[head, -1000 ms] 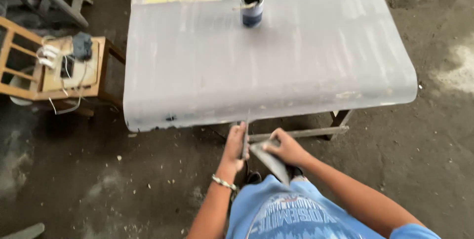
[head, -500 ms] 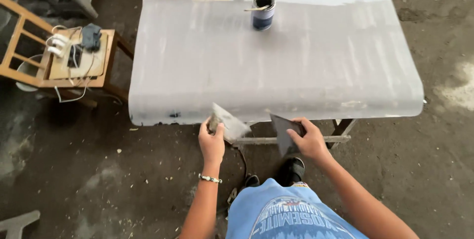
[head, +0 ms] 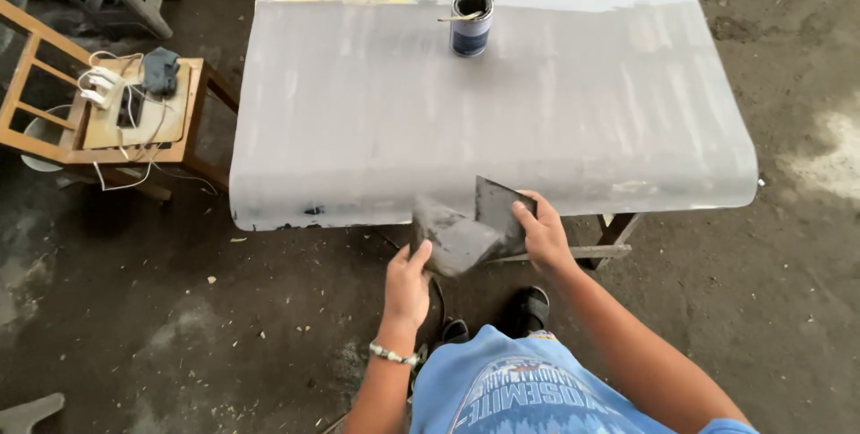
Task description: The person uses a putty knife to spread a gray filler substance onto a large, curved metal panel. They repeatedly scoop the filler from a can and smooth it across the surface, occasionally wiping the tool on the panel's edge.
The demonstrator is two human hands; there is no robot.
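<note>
head view: hands (head: 408, 286) gripping spreaders (head: 457, 239)

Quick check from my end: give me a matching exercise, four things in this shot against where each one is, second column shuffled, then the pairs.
Things:
1. open can
2. wooden chair
3. flat scraper
4. grey-smeared scraper

Places:
A. in the left hand
B. on the grey panel, far end
C. in the right hand
D. on the floor, left of the panel

Pairs: 1-B, 2-D, 3-C, 4-A
</note>
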